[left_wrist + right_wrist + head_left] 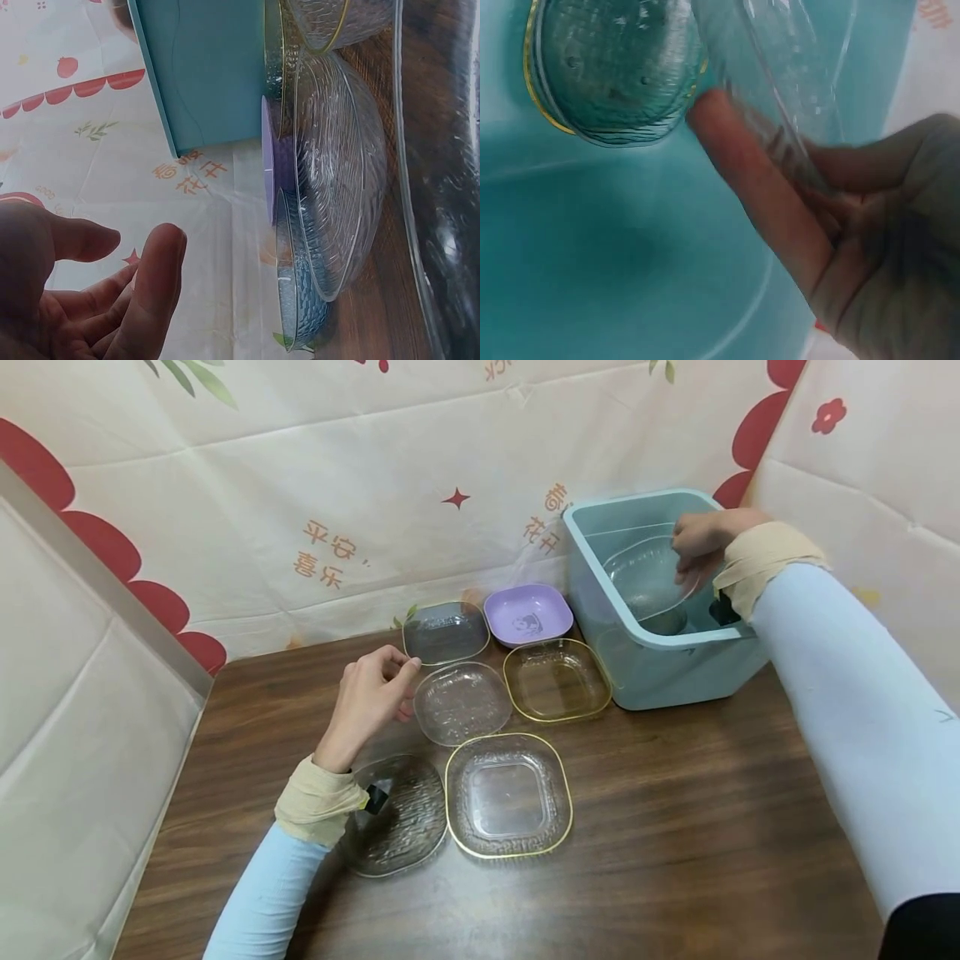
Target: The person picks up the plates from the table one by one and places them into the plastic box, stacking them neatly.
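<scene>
R hand (701,547) pinching clear dish (648,578) by rim, lifting from teal bin (660,652). Keep level, clear the wall. L hand (371,693) hovering, fingers loose, holding nothing.

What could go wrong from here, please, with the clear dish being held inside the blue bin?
The right hand holds the clear dish only at its rim, tilted inside the blue bin; it might slip and strike the gold-rimmed dish lying on the bin's bottom. The left hand hovers open close beside the round clear plate, so a careless move could knock the tightly packed dishes on the table.
</scene>
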A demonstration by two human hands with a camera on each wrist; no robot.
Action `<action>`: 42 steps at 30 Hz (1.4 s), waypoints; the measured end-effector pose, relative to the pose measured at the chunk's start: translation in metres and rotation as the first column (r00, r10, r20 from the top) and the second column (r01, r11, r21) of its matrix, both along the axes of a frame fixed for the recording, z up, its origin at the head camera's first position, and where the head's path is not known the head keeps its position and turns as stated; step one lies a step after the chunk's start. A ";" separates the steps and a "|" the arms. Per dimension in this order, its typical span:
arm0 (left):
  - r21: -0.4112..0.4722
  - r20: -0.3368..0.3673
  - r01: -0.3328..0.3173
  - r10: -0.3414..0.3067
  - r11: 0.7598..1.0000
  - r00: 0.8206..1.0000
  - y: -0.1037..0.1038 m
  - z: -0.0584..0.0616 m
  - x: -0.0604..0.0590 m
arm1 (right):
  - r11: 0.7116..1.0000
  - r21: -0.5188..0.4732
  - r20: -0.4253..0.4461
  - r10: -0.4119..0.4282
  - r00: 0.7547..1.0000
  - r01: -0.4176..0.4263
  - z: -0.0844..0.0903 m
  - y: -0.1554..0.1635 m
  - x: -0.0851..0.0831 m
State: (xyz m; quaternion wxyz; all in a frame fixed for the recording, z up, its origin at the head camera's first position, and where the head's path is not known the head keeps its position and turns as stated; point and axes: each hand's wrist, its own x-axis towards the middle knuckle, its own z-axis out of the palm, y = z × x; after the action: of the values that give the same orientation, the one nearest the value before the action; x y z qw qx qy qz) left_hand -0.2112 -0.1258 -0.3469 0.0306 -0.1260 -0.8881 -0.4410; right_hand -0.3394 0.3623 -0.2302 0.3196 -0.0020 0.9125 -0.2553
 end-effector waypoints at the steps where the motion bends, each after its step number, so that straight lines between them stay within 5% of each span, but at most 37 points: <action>1: -0.001 0.000 0.001 -0.001 1.000 1.000 0.000 0.000 0.000 | 1.000 -0.015 0.022 -0.008 1.000 0.009 -0.002 -0.001 0.000; 13: 0.003 0.008 0.009 -0.009 1.000 1.000 -0.001 0.000 0.000 | 0.999 -0.014 0.114 -0.041 0.993 0.042 -0.032 -0.007 -0.012; 21: -0.024 0.013 0.001 0.000 1.000 1.000 -0.003 -0.002 0.002 | 0.990 0.137 0.181 -0.063 0.982 0.038 -0.031 -0.007 -0.012; 27: -0.009 0.006 0.020 -0.020 1.000 1.000 0.000 -0.003 -0.001 | 0.974 0.184 0.142 -0.161 0.977 0.134 -0.028 -0.003 -0.006; 42: 0.001 0.002 0.018 -0.018 1.000 1.000 0.000 -0.003 0.000 | 0.983 0.179 0.217 0.000 0.976 -0.039 -0.031 0.001 -0.015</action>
State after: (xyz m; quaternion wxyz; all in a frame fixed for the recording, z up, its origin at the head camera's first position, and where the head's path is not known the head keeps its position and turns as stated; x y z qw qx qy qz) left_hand -0.2115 -0.1260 -0.3502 0.0256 -0.1336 -0.8868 -0.4417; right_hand -0.3546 0.3632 -0.2614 0.4183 0.0461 0.8917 -0.1665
